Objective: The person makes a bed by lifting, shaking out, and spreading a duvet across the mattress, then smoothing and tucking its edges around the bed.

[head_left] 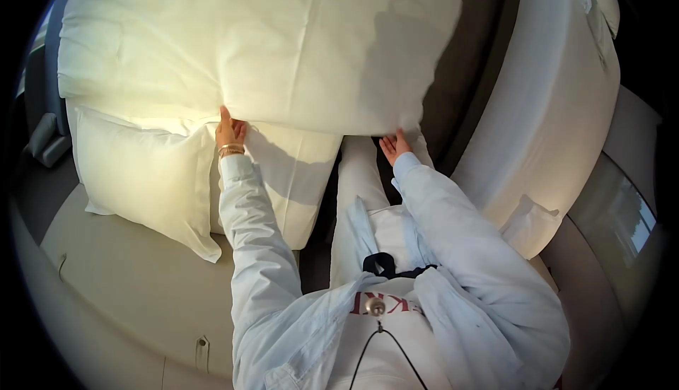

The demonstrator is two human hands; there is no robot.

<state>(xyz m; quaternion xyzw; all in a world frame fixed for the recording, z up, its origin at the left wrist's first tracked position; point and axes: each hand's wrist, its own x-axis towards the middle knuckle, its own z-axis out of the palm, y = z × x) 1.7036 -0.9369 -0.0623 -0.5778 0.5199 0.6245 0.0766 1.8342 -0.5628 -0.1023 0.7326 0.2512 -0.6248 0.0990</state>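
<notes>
A large white duvet [269, 43] spreads over the bed, its near edge running between my two hands. My left hand [230, 132] is closed on that edge, thumb on top, beside a white pillow [145, 174]. Further right, my right hand [395, 146] grips the same edge near its corner, fingers beneath and thumb above. Below the duvet edge, part of the white bed sheet [290, 171] shows between my hands.
A second bed with white bedding [544, 100] stands on the right, past a dark gap. The beige headboard [141, 277] is at the lower left. A grey object [49, 139] sits at the far left.
</notes>
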